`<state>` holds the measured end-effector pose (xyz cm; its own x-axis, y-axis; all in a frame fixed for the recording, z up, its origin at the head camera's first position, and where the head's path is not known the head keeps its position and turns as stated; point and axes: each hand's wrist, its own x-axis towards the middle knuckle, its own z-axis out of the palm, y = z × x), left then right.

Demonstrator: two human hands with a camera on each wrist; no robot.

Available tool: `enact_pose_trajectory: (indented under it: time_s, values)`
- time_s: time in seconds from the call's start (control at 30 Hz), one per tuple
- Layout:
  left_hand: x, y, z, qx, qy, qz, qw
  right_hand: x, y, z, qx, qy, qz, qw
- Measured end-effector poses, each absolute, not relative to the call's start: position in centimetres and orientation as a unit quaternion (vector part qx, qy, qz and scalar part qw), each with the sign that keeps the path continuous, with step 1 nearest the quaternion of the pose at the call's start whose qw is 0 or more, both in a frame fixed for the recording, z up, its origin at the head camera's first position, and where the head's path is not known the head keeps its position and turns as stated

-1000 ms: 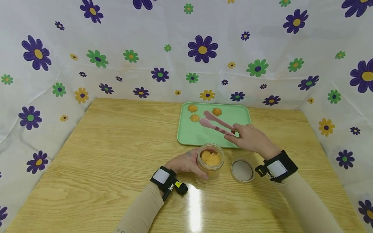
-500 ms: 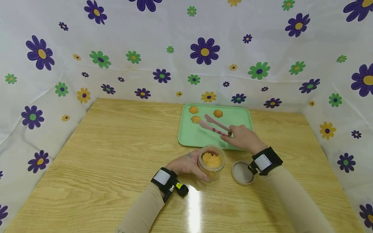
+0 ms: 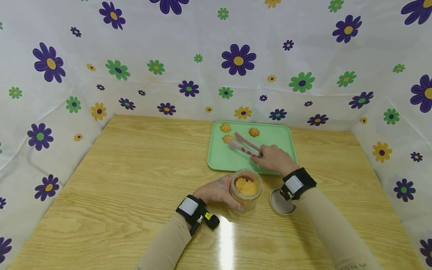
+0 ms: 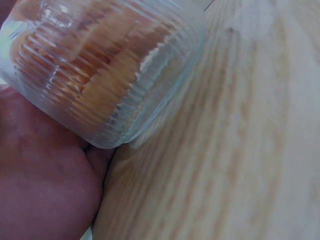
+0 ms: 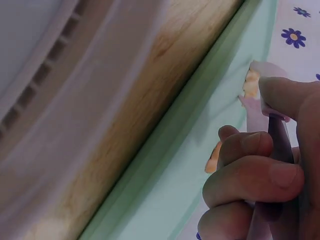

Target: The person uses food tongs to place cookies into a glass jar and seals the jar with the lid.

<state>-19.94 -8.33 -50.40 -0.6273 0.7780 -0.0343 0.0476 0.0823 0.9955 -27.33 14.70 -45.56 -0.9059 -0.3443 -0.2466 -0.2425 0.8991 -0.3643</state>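
Your left grip (image 3: 216,192) is curled around the glass jar (image 3: 249,204), and your right grip (image 3: 275,159) closes around the pink tongs (image 3: 248,142), which stand parted near one cookie (image 3: 226,138).

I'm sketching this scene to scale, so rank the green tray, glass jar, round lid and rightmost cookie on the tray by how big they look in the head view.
1. Green tray, clearly largest
2. Glass jar
3. Round lid, partly hidden
4. Rightmost cookie, clearly smallest

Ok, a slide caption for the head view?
Left hand holds an open jar; right hand holds pink tongs over a green tray with three cookies.
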Motion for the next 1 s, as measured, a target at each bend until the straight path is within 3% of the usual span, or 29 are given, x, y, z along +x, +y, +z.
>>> enact_pose_trajectory:
  time_s: [1.0]
  values:
    - [-20.1, -8.3, -50.6, 0.319, 0.657, 0.611, 0.306, -28.1, 12.3, -45.9, -0.137, 0.972, -0.119, 0.148]
